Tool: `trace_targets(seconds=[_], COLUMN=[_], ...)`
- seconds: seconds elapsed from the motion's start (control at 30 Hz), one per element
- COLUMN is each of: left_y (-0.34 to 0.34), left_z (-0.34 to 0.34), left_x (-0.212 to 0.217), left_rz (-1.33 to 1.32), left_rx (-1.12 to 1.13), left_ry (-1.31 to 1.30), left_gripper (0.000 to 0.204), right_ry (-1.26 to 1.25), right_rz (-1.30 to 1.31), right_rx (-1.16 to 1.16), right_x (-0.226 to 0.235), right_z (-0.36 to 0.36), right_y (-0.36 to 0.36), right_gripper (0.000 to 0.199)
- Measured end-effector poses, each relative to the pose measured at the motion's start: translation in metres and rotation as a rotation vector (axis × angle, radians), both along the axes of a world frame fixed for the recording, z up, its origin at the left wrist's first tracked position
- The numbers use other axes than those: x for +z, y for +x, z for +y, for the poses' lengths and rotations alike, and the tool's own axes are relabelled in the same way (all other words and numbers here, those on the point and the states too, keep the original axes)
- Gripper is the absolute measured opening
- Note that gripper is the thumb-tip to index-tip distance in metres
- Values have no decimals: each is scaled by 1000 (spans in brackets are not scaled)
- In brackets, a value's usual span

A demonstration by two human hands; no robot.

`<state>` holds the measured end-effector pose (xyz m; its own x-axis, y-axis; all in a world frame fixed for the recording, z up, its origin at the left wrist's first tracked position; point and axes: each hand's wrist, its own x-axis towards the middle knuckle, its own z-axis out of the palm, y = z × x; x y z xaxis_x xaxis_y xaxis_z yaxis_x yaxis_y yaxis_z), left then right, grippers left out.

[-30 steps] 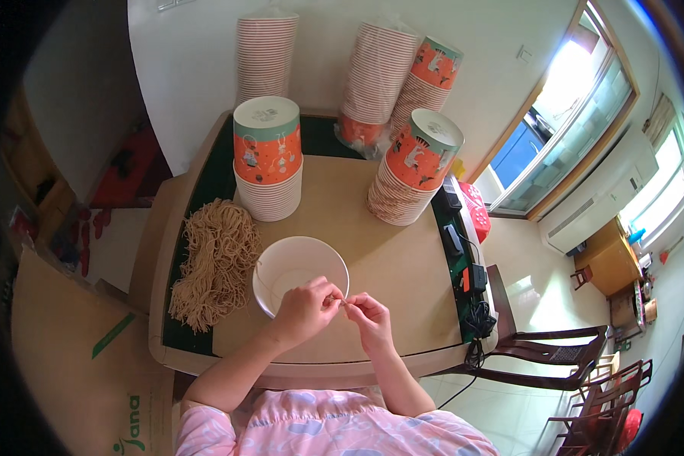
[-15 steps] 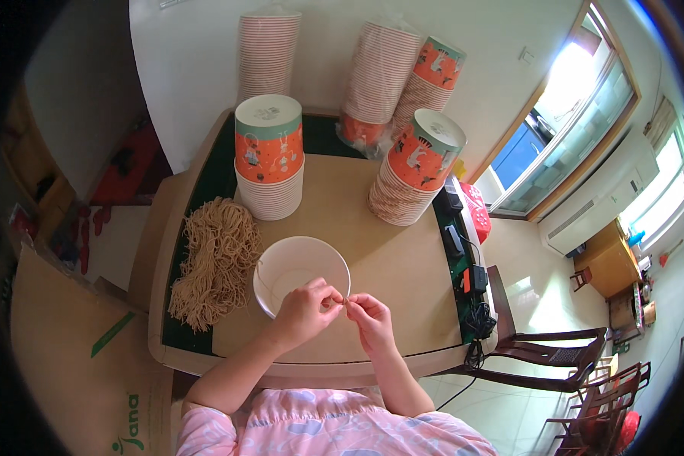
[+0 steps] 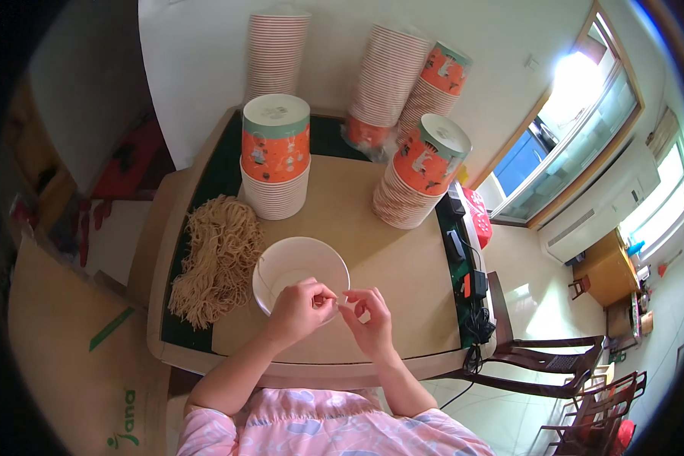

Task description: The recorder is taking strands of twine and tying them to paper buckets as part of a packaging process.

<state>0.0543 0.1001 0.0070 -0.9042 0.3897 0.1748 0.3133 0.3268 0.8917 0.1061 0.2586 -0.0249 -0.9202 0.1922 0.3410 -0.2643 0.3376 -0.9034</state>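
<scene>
A white paper tub (image 3: 302,254) stands mouth up at the near middle of the table, with a thin strand of beige string (image 3: 280,274) running over its inside. Over the tub's near right rim, my left hand (image 3: 302,308) is closed in a pinch on the string; the end between the fingertips is too small to make out. Close beside it is my right hand (image 3: 370,323), its thumb and index fingertips a little apart and nothing clear between them. A heap of beige strings (image 3: 216,258) lies left of the tub.
Upside-down stacks of orange and green paper tubs stand behind, one at left (image 3: 276,156) and one at right (image 3: 422,171). More wrapped stacks (image 3: 387,76) line the wall. A power strip with black adapters (image 3: 475,285) runs along the table's right edge.
My right thumb and index fingertips have parted from their pinch and moved slightly away from my left hand. My left hand stays pinched and has shifted slightly left. The view has tilted a little.
</scene>
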Motion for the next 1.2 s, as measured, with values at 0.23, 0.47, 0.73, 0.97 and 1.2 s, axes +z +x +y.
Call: trace_targets(seconds=[0.23,0.47,0.73,0.97,1.2], left_y=[0,1,5,6,8], left_z=[-10,-17,-19,-19,-19], left_x=[-1,2,1,-5,-6], left_rz=[32,9,-16,-24,4], left_rx=[40,45,6,11,17], left_ry=[2,34,43,3,-5], left_gripper=[6,7,13,12,10], right_ry=[363,506,444,242,219], right_rz=[-86,-92,-100,-118,-117], right_rx=[109,121,143,106,107], right_x=[37,31,33,31,23], right_z=[-3,-3,-10,-16,-15], right_y=[-3,-10,-13,-8,-8], right_gripper=[28,15,11,7,6])
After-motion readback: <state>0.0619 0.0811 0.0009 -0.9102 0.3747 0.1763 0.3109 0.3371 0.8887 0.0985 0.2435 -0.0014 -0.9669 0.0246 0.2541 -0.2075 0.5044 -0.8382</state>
